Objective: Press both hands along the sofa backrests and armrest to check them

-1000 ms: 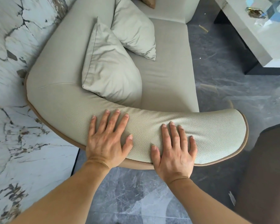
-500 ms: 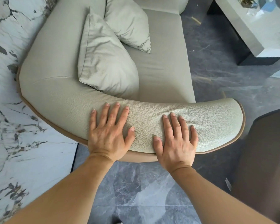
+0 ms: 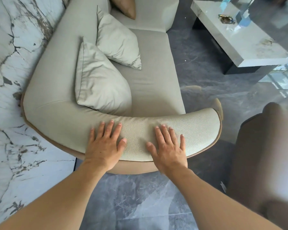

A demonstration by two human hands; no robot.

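Note:
A pale grey-green sofa curves from its backrest [image 3: 53, 67] on the left into a rounded armrest [image 3: 198, 128] nearest me. My left hand [image 3: 105, 143] lies flat on the armrest, palm down, fingers spread. Flat beside it, a hand's width to the right, my right hand [image 3: 169, 145] rests on the same pebbled leather, fingers apart. Neither hand holds anything. The seat [image 3: 153, 77] lies beyond the armrest.
Two matching cushions [image 3: 100, 80] [image 3: 118, 42] lean against the backrest, with a brown one [image 3: 125, 5] farther back. A marble wall [image 3: 8, 80] stands on the left. A low stone coffee table [image 3: 246, 39] sits at top right, a dark brown chair [image 3: 263, 155] at right.
Both hands stay flat on the armrest, a little closer together. The camera has tilted so more of the sofa and the table shows.

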